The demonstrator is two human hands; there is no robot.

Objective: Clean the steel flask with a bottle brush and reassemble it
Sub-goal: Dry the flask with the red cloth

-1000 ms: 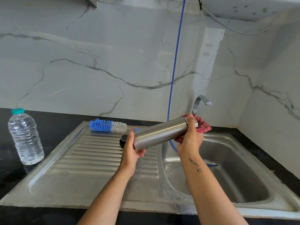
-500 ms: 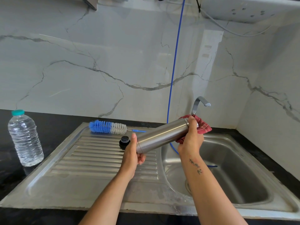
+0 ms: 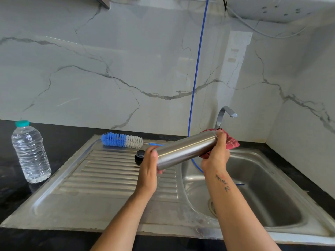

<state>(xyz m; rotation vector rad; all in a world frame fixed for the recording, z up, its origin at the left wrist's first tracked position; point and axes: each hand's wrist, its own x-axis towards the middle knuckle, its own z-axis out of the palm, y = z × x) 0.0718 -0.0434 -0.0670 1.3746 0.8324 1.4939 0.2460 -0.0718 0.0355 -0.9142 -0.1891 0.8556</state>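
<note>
I hold the steel flask almost level above the sink, its upper end tilted up to the right. My left hand cups its lower end. My right hand grips the upper end together with a red cloth bunched behind it. The flask's black cap lies on the ribbed drainboard, just left of my left hand. The blue and white bottle brush lies along the drainboard's back edge.
A clear water bottle with a teal cap stands on the black counter at the left. The sink basin lies below right, with the tap behind it. A blue hose hangs down the marble wall into the basin.
The flask has shifted slightly up and to the right between my hands, and the black cap is now fully uncovered beside my left hand.
</note>
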